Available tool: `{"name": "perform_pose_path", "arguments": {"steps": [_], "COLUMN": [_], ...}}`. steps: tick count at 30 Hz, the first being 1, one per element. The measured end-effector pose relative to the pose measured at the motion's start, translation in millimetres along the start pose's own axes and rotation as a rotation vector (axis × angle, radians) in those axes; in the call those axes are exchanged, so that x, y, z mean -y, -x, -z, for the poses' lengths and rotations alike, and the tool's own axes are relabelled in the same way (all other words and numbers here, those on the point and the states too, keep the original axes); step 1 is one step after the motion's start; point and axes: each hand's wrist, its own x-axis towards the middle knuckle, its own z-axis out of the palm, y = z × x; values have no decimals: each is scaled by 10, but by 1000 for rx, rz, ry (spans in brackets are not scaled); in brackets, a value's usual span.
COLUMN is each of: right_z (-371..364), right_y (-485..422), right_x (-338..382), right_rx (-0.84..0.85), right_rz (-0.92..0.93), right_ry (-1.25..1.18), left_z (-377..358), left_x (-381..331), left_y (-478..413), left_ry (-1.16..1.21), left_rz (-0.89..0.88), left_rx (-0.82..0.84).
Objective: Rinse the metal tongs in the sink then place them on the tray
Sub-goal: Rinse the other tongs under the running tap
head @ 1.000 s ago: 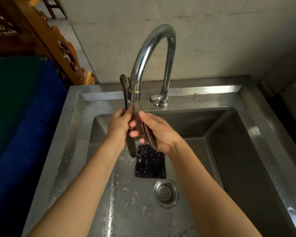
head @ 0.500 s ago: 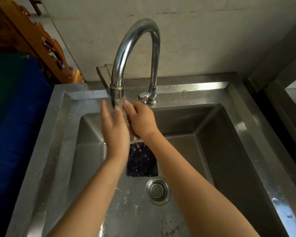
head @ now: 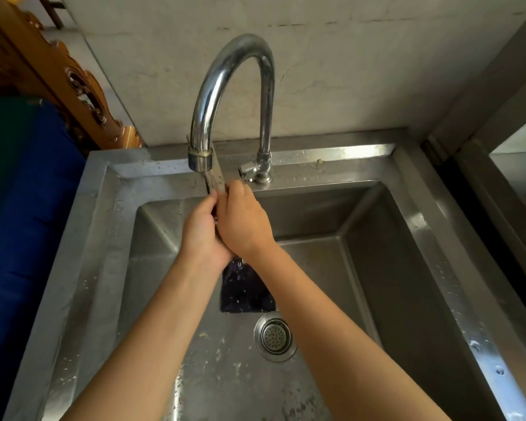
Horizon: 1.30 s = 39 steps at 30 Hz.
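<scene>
The metal tongs (head: 215, 181) stand upright under the curved faucet (head: 234, 71), and only their upper end shows above my hands; the rest is hidden between my palms. Water runs from the spout onto them. My left hand (head: 199, 235) grips the tongs from the left with curled fingers. My right hand (head: 243, 221) wraps them from the right, pressed against the left hand. Both hands are over the back of the steel sink (head: 104, 208). No tray is in view.
A dark flat piece (head: 246, 291) lies on the sink floor just behind the round drain strainer (head: 275, 337). The tap handle (head: 249, 171) sits on the back ledge. A blue cloth (head: 28, 238) and carved wood (head: 73, 86) are to the left.
My hands went from holding the spread tongs, to flat palms rubbing them, to both closed round them under the spout. The view shifted slightly.
</scene>
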Motion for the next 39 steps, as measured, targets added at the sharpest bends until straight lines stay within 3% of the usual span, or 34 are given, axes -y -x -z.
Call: {"name": "perform_pose_path", "arguments": {"steps": [6,9,13,19,22,26,30,33,36,39], "right_z": [66,115,129,57,10,11,78,92,34,-79], "right_y": [107,104,118,335,363,306,73,-52,-134,-145], "right_x": [-129,-161,-157,-217,-192,-167,-128,-17,41,31], "right_rx": [208,264,217,6,-85,-120,97,245,269,173], "right_rz": [211,194,201,346,279,40,-188,-214,-153,-115], "right_ry": [207,225,245,331,151,-235,-354,-530,-783,-844], "left_z": [34,39,74,121,111,231,383,430,539,680], "left_x": [-62,6,14,-50,-7,-59,-59,-59,-65,-35], "left_y": [117,159,175,160,154,135,264,321,317,283], "left_ry": [140,142,140,-58,-175,-455,-609,-682,-771,-888], "left_rz": [66,69,47,40,-44,-188,-306,-347,-435,-455], "left_rx": [187,199,272,207,99,-207,-112,-138,-89,-91]}}
